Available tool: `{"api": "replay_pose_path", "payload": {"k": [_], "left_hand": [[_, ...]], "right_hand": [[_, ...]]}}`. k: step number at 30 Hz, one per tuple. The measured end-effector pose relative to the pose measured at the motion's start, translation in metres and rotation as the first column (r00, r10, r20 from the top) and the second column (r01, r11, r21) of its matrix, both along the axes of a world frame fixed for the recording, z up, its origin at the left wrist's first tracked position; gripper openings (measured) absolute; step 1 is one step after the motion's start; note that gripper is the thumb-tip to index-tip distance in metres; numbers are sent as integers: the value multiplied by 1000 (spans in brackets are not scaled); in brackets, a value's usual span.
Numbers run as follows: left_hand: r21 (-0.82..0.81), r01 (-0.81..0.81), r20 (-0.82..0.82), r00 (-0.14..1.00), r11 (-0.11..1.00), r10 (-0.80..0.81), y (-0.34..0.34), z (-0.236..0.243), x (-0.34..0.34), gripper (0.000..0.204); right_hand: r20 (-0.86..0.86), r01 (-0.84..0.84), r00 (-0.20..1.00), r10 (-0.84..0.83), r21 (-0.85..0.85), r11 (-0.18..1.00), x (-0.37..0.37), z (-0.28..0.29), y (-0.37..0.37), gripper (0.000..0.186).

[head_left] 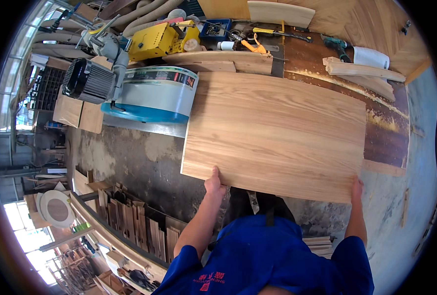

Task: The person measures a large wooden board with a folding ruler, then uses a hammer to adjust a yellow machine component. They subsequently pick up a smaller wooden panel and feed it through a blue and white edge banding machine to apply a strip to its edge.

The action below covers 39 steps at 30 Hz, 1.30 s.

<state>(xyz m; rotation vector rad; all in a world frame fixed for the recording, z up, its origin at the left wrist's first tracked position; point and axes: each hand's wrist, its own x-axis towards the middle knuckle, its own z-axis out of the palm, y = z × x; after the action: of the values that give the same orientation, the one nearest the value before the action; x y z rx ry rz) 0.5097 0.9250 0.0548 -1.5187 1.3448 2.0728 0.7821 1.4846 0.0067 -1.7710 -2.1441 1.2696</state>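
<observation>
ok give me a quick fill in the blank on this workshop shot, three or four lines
1. Both hands grip the near edge of a large ____ panel.
2. The left hand and right hand hold it near its two near ____.
3. Beyond the panel's far left corner stands a machine with a white and ____ housing.
4. The person wears a ____ shirt.

Missing words: wooden; corners; blue; blue

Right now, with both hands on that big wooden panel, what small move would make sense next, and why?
Probably ease the oak-coloured panel a little further onto the workbench. The left hand and right hand grip only its near edge, which overhangs the bench above the floor, while its far end already rests by the blue-and-white machine. More support would likely steady it.
</observation>
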Motion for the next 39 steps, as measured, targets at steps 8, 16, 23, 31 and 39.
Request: {"api": "replay_pose_path", "payload": {"k": [8,16,23,31,39], "left_hand": [[-35,1,19,1000,999,0,-38,-4,-19,55],[-117,-9,-6,1000,993,9,-74,-19,-41,56],[-113,4,-6,1000,994,-5,-102,-9,-55,58],[-168,59,25,998,984,-55,-128,-10,-61,65],[154,47,-16,999,987,-45,-121,-2,0,85]], "right_hand": [[-18,-66,998,65,-57,996,-23,0,-34,47],[-38,-75,997,73,-55,996,-23,-31,-50,46],[166,-177,969,184,-57,983,-81,39,-106,45],[336,-408,859,387,-9,913,-106,39,-124,56],[412,-584,744,526,19,812,-127,37,-144,57]]}}
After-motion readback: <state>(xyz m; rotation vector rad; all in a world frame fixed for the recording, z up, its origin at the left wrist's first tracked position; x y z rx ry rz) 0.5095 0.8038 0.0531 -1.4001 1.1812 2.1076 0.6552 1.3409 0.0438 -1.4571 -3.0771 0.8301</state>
